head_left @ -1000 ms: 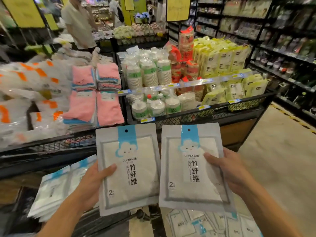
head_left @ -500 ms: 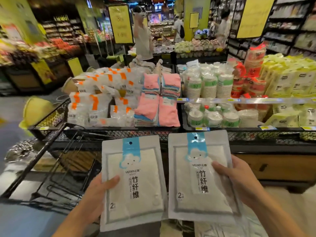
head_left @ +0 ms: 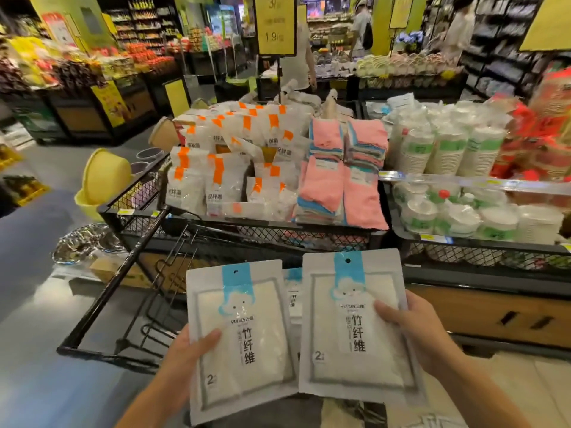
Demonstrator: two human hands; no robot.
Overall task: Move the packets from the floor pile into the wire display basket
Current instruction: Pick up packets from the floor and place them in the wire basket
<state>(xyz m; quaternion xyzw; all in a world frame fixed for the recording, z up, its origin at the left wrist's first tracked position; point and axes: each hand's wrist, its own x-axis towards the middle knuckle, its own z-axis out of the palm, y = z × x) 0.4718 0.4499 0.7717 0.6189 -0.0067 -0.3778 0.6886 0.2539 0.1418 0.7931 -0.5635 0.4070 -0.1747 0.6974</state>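
Head view: the left hand [head_left: 185,362] holds a white packet [head_left: 244,341] at its left edge, with the thumb on the front and the other fingers hidden behind it. The right hand [head_left: 417,338] holds another packet [head_left: 349,329] at its right edge in the same way, thumb on the front. Both packets stand upright side by side, low in the picture at about 6 o'clock, with their edges very close. Each has a blue strip and a little cloud face on top. Between them, a third packet [head_left: 293,295] peeks out from behind. At 9 o'clock from the hands is a black wire basket [head_left: 129,304] with thin bars. Up at 12 o'clock a mesh bin [head_left: 278,233] holds bags with orange marks [head_left: 216,168] and pink towels [head_left: 340,180]. At 2 o'clock are white cups [head_left: 448,149] with green bands. At 10 o'clock is a yellow bowl [head_left: 105,177].
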